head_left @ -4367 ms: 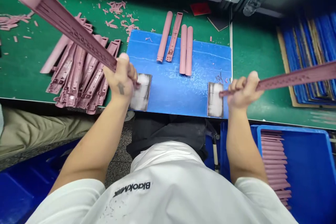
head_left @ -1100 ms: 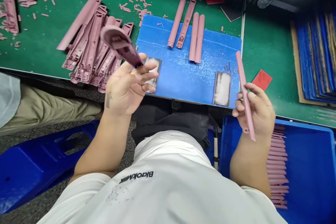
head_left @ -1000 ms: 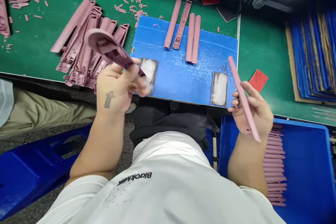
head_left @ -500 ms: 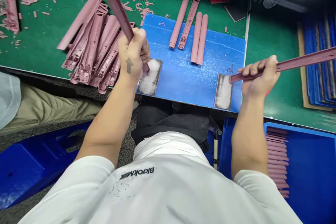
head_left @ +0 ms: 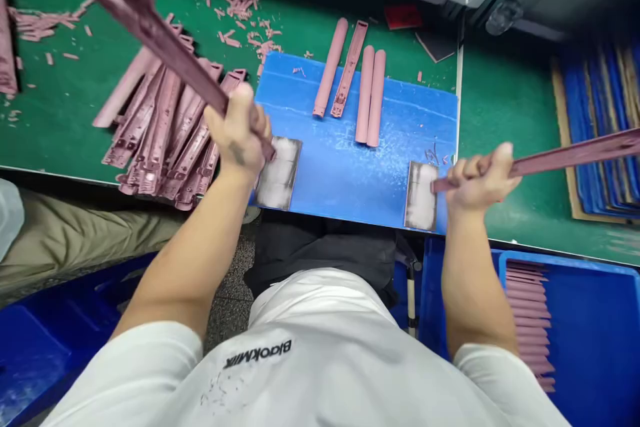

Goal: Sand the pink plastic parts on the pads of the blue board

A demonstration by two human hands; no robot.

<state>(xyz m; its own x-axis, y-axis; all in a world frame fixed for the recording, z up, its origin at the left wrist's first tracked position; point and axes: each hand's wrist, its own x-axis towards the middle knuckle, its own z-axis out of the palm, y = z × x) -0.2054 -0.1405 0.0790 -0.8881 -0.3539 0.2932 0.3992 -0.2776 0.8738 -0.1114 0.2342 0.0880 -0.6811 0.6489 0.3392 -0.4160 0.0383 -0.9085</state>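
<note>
My left hand [head_left: 239, 133] is closed round a long pink plastic part [head_left: 145, 23] that slants up to the far left. Its near end rests on the left grey sanding patch [head_left: 278, 173] of the blue mat [head_left: 345, 167]. My right hand [head_left: 479, 177] grips a second pink plastic part [head_left: 575, 155] that points out to the right. That part's near end touches the right grey sanding patch [head_left: 421, 196].
Four pink parts [head_left: 357, 80] lie at the far edge of the mat. A heap of pink parts [head_left: 165, 127] lies on the green table [head_left: 60, 127] at left, with pink offcuts [head_left: 245, 23] behind. A blue bin [head_left: 590, 327] at lower right holds stacked pink parts [head_left: 527, 320]. Blue sheets [head_left: 600, 113] are stacked at right.
A second ago both hands held the parts loosely near my body with fingers apart. They have since closed round them and pressed the ends onto the two grey patches; the left part now slants further left.
</note>
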